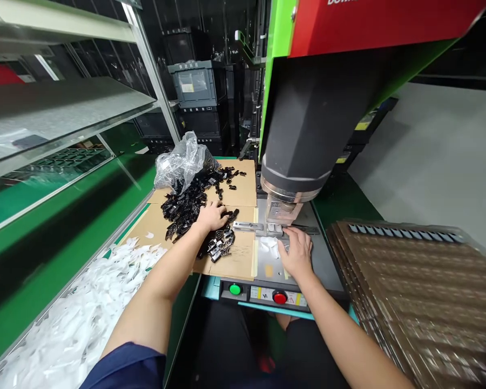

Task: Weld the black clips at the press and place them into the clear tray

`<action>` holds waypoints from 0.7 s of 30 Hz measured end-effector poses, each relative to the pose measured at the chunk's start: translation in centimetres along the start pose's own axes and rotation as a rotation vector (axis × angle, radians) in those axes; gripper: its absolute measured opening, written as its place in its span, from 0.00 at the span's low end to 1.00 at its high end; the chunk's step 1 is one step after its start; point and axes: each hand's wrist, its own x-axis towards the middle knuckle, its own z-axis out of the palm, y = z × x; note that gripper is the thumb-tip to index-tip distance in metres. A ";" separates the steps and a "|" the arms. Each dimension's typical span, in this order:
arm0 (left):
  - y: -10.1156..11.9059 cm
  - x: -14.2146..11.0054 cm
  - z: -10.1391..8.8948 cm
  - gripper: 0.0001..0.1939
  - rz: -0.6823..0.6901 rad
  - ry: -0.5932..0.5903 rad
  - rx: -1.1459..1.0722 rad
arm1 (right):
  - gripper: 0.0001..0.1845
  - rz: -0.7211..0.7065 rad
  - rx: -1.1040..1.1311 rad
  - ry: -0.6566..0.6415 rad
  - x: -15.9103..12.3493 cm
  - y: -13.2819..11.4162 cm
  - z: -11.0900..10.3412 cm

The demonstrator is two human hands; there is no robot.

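My left hand [211,216] lies over a heap of small black clip-like parts [186,202] on a cardboard sheet, its fingers apart and touching the pieces. My right hand [297,251] rests at a metal fixture [249,226] on the machine's grey bed, with thumb and fingers spread. Its fingertips are beside a small pale piece [274,228] in the fixture, under the press head [281,208]. Crumpled white material [269,247] lies by my right thumb. What is under the fingertips of both hands is too small to make out.
A clear plastic bag [184,162] sits on the black heap. White scraps [76,313] cover the green bench at left. A green button [235,289] and a red button [279,297] are on the front panel. Stacked brown trays [421,292] stand at right.
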 end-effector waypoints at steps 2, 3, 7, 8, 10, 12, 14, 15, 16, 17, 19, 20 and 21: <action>0.3 -0.9 0.0 0.21 0.028 0.016 0.006 | 0.21 0.003 -0.005 0.000 0.0 0.0 0.0; 0.4 -1.3 0.0 0.21 0.043 0.018 0.009 | 0.21 0.004 -0.008 0.000 0.0 -0.1 0.0; 0.4 -2.2 -0.3 0.22 0.090 0.056 0.009 | 0.22 -0.004 -0.011 -0.004 -0.1 -0.1 -0.1; 0.3 -2.2 -0.4 0.22 0.099 0.077 -0.001 | 0.22 -0.005 -0.011 -0.005 -0.1 -0.1 -0.1; 0.3 -2.0 -0.5 0.23 0.117 0.108 -0.031 | 0.22 -0.002 -0.012 -0.004 -0.1 -0.1 0.0; 0.7 -1.3 -0.6 0.25 0.148 0.089 -0.061 | 0.22 -0.006 -0.016 -0.008 -0.1 -0.1 0.2; 1.5 -0.4 -0.5 0.26 0.199 0.021 -0.075 | 0.22 -0.013 -0.021 -0.013 -0.1 -0.1 0.3; 1.9 0.1 -0.4 0.26 0.226 -0.023 -0.072 | 0.22 -0.013 -0.023 -0.012 -0.1 0.0 0.3; 2.4 0.5 -0.3 0.25 0.249 -0.062 -0.066 | 0.22 -0.010 -0.025 -0.010 -0.1 0.0 0.3; 2.8 0.9 -0.3 0.24 0.264 -0.092 -0.058 | 0.22 -0.005 -0.027 -0.006 -0.2 0.0 0.2; 3.2 1.2 -0.1 0.22 0.273 -0.116 -0.040 | 0.22 0.004 -0.030 0.001 -0.2 0.1 0.1; 3.1 1.1 -0.1 0.22 0.272 -0.113 -0.035 | 0.21 0.006 -0.032 0.002 -0.3 0.1 0.1; 2.9 0.8 0.0 0.22 0.271 -0.104 -0.033 | 0.21 0.005 -0.033 0.001 -0.3 0.1 0.0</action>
